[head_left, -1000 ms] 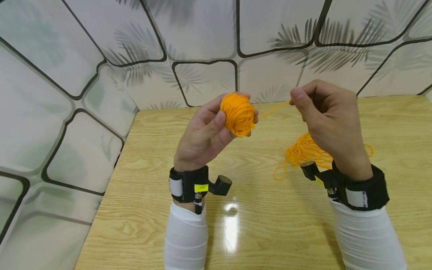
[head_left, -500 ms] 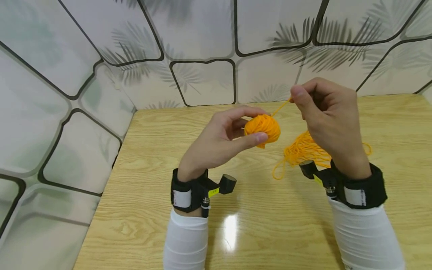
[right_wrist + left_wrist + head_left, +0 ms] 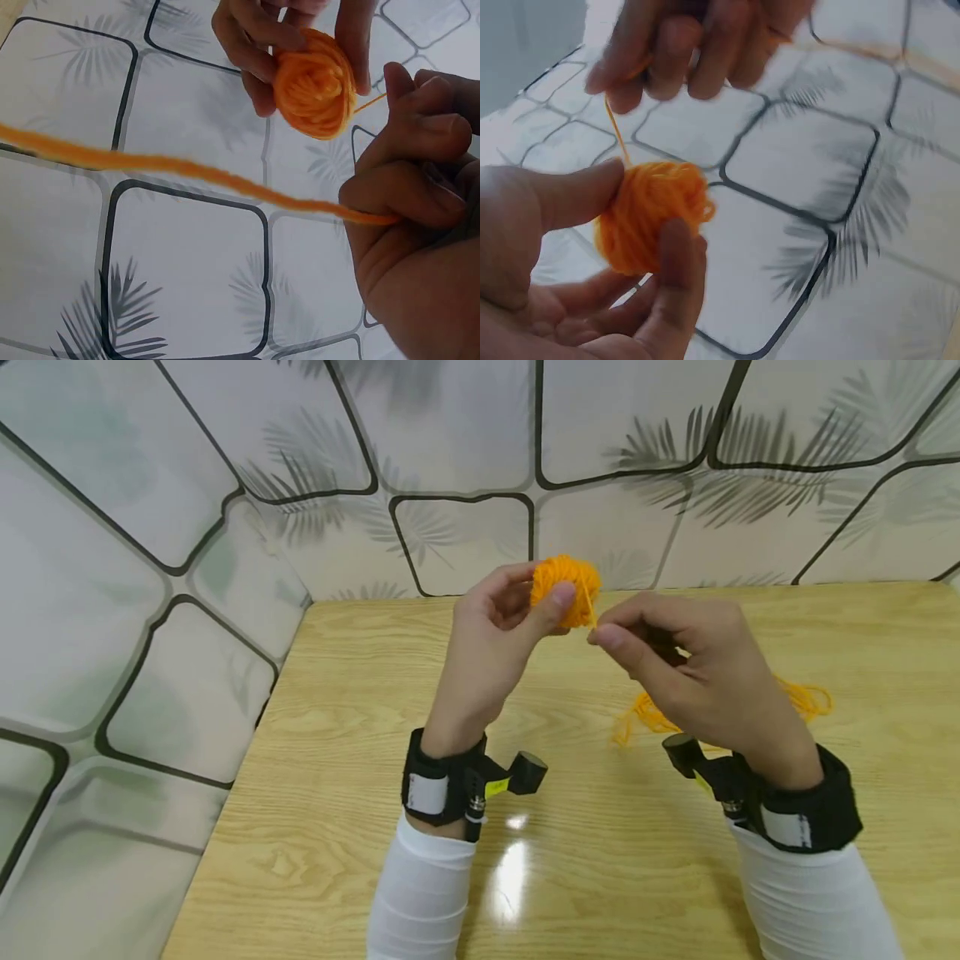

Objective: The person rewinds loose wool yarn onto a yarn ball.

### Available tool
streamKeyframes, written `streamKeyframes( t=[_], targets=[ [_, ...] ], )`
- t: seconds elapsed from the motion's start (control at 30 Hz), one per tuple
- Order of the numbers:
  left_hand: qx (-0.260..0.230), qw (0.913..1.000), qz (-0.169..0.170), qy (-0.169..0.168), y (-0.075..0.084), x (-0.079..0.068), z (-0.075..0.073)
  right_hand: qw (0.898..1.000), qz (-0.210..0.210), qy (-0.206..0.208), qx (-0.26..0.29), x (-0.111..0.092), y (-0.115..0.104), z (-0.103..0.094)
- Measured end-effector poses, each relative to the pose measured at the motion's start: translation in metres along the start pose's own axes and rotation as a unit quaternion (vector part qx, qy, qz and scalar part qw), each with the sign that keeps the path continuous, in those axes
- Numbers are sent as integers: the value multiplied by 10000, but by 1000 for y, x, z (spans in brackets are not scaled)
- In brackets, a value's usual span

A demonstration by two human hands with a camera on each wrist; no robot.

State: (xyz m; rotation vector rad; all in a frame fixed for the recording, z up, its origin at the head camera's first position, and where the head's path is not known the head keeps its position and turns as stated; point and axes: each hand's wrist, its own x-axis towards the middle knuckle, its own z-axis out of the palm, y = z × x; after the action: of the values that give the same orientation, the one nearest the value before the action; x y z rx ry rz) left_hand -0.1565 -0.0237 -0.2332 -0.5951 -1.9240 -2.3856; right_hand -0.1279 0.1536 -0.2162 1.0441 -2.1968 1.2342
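An orange ball of yarn (image 3: pixel 551 578) is held between the thumb and fingers of my left hand (image 3: pixel 491 647), raised above the table's far edge. Close on its right, my right hand (image 3: pixel 690 668) pinches the yarn strand (image 3: pixel 187 171) between thumb and forefinger. From that pinch a short taut length runs to the ball, seen in the left wrist view beside the left thumb. In the right wrist view the strand also passes through the curled fingers and trails off to the left. My right hand partly hides a loose heap of the same yarn (image 3: pixel 806 697) on the table.
The wooden table (image 3: pixel 315 827) reaches back to a patterned wall (image 3: pixel 465 435) with dark outlines and leaf prints. Another wall panel (image 3: pixel 82 635) stands along the left. Each wrist wears a black strap with a small camera (image 3: pixel 527 772).
My left hand has turned the ball over, swinging it right and low, then back up. My right hand has come down and left, closer to the ball, still pinching the strand.
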Motion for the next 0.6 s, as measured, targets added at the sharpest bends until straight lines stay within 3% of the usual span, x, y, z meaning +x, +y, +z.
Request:
streamKeyframes(
  t=[0.13, 0.23, 0.3, 0.37, 0.43, 0.53, 0.6],
  targets=[
    [-1305, 9910, -293, -52, -2, 1, -5, 9974, -3, -612, 376, -2, 8, 5],
    [-1841, 9809, -494, -387, 1, -1, -7, 9934, 131, -925, 673, -6, 21, 6],
    [-1951, 9763, -569, -742, 3, -3, -8, 9904, 306, -1042, 856, -8, 28, 6],
    [-1854, 9745, -642, -1084, 6, -5, -7, 9882, 518, -1082, 953, -10, 34, 6],
    [-1441, 9773, -614, -1430, 10, -8, -8, 9877, 684, -1037, 952, -11, 38, 4],
    [-375, 9810, -546, -1824, 21, -14, -9, 9893, 966, -828, 714, -10, 40, 0],
    [413, 9765, -546, -2041, 29, -17, -8, 9898, 1085, -768, 510, -9, 41, -3]
  ],
)
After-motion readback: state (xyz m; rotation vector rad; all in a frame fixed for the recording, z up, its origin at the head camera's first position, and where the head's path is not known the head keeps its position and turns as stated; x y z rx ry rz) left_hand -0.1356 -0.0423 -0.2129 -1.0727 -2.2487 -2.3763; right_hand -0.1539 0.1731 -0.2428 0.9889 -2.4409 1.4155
